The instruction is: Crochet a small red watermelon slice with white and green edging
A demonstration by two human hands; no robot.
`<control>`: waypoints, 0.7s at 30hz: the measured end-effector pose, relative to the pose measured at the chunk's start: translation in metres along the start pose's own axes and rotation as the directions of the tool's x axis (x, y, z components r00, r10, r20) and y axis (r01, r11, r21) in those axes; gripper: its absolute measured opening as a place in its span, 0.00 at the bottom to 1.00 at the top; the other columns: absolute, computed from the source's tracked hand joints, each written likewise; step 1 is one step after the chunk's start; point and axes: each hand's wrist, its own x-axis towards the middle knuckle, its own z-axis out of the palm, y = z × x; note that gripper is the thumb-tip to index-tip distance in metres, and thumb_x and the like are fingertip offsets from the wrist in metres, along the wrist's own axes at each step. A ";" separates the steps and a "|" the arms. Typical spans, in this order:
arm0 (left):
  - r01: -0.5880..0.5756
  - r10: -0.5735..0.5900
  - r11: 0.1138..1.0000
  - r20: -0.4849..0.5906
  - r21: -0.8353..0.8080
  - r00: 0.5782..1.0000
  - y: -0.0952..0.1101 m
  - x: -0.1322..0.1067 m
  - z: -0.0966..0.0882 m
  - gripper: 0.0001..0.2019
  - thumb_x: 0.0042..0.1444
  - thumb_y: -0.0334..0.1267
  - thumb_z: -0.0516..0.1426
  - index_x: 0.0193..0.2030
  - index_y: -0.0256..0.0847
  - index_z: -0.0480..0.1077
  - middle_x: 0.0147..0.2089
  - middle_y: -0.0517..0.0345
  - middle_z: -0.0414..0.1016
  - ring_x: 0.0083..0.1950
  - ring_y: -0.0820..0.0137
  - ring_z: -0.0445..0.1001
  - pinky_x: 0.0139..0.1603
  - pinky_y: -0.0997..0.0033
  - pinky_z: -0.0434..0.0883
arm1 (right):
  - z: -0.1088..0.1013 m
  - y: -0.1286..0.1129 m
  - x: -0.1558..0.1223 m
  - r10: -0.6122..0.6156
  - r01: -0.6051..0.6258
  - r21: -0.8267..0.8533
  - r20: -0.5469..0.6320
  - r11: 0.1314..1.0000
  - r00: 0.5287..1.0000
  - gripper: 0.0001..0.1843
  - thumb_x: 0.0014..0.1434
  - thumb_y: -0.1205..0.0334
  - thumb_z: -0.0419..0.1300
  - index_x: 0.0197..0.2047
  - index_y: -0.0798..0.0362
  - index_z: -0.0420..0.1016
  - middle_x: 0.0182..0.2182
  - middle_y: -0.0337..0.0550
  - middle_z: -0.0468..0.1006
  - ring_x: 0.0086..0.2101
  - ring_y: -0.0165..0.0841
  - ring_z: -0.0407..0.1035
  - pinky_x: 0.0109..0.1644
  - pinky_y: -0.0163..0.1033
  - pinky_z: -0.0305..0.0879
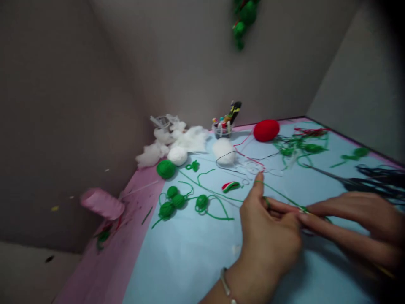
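My left hand [268, 240] pinches a small piece of green crochet [303, 210] between thumb and fingertips. Green yarn [280, 192] runs taut from its raised index finger to that pinch, and another loop circles a lower finger. My right hand [363, 219] meets it there, its fingers closed around a thin crochet hook [384, 270] whose golden shaft shows below the palm. The fingers hide most of the hook and the stitches. A ball of green yarn [166, 169] lies at the left, with a strand leading towards my left hand.
Small green crocheted balls [167, 209] lie left of my hands, near a red-and-green piece [230, 186]. Behind are white stuffing [193, 139], white yarn [224, 152], red yarn [266, 130] and a pen cup [222, 128]. Scissors [329, 175] and dark yarn [379, 181] lie right; a pink roll [103, 203], left.
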 end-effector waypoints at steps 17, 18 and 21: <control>0.209 -0.171 0.970 0.262 -0.124 0.950 0.002 0.002 -0.012 0.65 0.24 0.34 0.78 0.71 0.24 0.52 0.23 0.67 0.73 0.24 0.79 0.67 0.32 0.77 0.63 | -0.040 -0.006 0.022 0.258 -0.232 0.461 0.008 0.856 0.966 0.06 0.61 0.57 0.63 0.37 0.41 0.84 0.30 0.43 0.82 0.35 0.41 0.79 0.38 0.43 0.80; 0.206 -0.172 0.972 0.263 -0.108 0.949 0.001 0.002 -0.011 0.64 0.25 0.34 0.78 0.71 0.24 0.52 0.23 0.66 0.73 0.24 0.79 0.67 0.32 0.77 0.63 | -0.041 -0.008 0.026 0.300 -0.267 0.503 0.016 0.822 0.954 0.07 0.61 0.55 0.63 0.34 0.43 0.84 0.29 0.43 0.81 0.33 0.39 0.78 0.36 0.41 0.80; 0.200 -0.183 0.979 0.259 -0.042 0.948 0.000 0.001 -0.008 0.63 0.25 0.35 0.77 0.70 0.24 0.54 0.24 0.64 0.74 0.26 0.77 0.69 0.32 0.76 0.64 | -0.041 -0.016 0.037 0.415 -0.372 0.611 0.077 0.699 0.906 0.12 0.58 0.50 0.66 0.28 0.47 0.82 0.24 0.43 0.78 0.28 0.34 0.75 0.31 0.35 0.77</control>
